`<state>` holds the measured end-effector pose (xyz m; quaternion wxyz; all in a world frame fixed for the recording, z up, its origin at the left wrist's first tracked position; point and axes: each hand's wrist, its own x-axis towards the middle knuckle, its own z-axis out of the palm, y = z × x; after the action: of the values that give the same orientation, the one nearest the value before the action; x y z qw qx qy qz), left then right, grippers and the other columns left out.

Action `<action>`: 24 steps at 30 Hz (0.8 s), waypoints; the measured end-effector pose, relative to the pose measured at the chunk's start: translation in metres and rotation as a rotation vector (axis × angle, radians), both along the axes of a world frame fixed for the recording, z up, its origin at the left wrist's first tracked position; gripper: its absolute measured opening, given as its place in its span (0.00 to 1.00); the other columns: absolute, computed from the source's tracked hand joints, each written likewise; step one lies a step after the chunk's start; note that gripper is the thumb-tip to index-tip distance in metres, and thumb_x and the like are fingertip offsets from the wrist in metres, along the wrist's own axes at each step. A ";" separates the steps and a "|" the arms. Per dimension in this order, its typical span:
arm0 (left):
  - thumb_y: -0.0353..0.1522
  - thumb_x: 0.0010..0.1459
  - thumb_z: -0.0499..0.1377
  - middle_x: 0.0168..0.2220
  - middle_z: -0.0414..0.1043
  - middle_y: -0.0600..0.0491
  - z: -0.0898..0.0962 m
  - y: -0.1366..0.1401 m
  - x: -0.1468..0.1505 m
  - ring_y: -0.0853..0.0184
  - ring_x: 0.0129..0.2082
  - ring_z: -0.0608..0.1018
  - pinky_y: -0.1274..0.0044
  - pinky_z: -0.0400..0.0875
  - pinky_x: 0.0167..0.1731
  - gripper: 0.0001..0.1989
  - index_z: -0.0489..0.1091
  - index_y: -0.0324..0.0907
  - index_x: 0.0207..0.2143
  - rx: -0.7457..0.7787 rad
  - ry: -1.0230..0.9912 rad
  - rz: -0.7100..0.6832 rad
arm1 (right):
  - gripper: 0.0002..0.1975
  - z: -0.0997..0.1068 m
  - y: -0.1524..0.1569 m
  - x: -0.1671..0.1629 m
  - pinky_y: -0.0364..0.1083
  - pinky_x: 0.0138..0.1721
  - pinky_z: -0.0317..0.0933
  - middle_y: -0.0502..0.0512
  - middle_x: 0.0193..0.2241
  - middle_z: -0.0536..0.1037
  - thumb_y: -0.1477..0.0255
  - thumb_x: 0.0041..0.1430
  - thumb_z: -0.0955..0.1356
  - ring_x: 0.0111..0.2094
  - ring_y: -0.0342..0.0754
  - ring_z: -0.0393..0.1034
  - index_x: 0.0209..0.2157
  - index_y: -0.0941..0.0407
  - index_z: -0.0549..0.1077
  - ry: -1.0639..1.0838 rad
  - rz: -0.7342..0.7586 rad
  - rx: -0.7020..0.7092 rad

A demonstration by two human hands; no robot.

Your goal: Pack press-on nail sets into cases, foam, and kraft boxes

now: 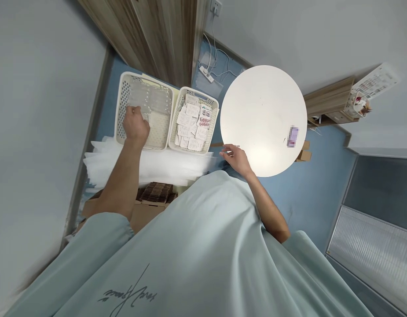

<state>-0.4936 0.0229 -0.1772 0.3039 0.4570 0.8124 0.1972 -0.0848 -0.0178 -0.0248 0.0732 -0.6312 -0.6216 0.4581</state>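
My left hand (pixel 136 127) reaches into the left white basket (pixel 119 127), its fingers curled down at the near edge of the clear plastic boxes (pixel 153 97). It appears closed on one of these boxes, though the fingertips are partly hidden. Over the near left edge of the round white table (pixel 262 114) is my right hand (pixel 236 159), fingers loosely bent and apart, with no object visible in it. A small reddish mark shows on the tabletop beside its fingers. Between the hands stands a second white basket (pixel 172 143) full of white cards (pixel 192 121), some bearing small coloured pieces.
A purple item (pixel 292 136), blurred out, lies on the table's right side. White foam sheets (pixel 170 167) and brown cardboard pieces (pixel 156 192) are close to my body. A power strip (pixel 206 74) with cables rests on the floor beside a wood-grain cabinet (pixel 157 39).
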 end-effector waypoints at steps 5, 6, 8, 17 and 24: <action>0.26 0.64 0.63 0.76 0.61 0.35 -0.011 -0.024 0.007 0.45 0.73 0.63 0.49 0.55 0.76 0.32 0.64 0.26 0.69 -0.092 0.014 -0.083 | 0.17 0.003 -0.001 -0.002 0.55 0.54 0.80 0.57 0.50 0.88 0.65 0.70 0.75 0.44 0.52 0.86 0.58 0.51 0.82 0.004 0.009 -0.007; 0.27 0.64 0.63 0.77 0.60 0.34 -0.013 -0.027 0.009 0.43 0.74 0.62 0.48 0.56 0.75 0.31 0.65 0.27 0.68 -0.122 0.028 -0.105 | 0.17 0.003 -0.002 -0.002 0.55 0.54 0.80 0.57 0.50 0.88 0.65 0.70 0.75 0.44 0.52 0.86 0.58 0.51 0.82 0.008 0.009 -0.008; 0.31 0.65 0.63 0.77 0.59 0.32 -0.014 -0.029 0.010 0.40 0.75 0.61 0.47 0.57 0.74 0.31 0.67 0.29 0.67 -0.157 0.048 -0.123 | 0.17 0.003 -0.003 -0.002 0.54 0.54 0.80 0.57 0.50 0.88 0.65 0.70 0.74 0.44 0.52 0.86 0.58 0.51 0.82 0.014 0.007 -0.001; 0.40 0.68 0.68 0.78 0.52 0.29 -0.008 -0.013 0.023 0.38 0.76 0.59 0.48 0.55 0.73 0.37 0.62 0.29 0.71 -0.207 0.083 -0.065 | 0.15 0.007 -0.013 0.012 0.52 0.54 0.78 0.57 0.51 0.88 0.65 0.72 0.73 0.46 0.51 0.86 0.57 0.52 0.82 -0.012 -0.015 0.004; 0.19 0.61 0.70 0.73 0.51 0.38 0.000 -0.017 0.034 0.46 0.70 0.67 0.52 0.55 0.75 0.37 0.59 0.29 0.69 -0.171 -0.022 0.133 | 0.16 0.007 -0.020 0.029 0.52 0.54 0.78 0.57 0.50 0.89 0.64 0.72 0.73 0.45 0.51 0.85 0.57 0.52 0.82 0.016 -0.012 0.020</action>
<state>-0.4591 0.0056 -0.1776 0.3369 0.3722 0.8514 0.1520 -0.0557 -0.0381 -0.0181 0.0876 -0.6304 -0.6217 0.4564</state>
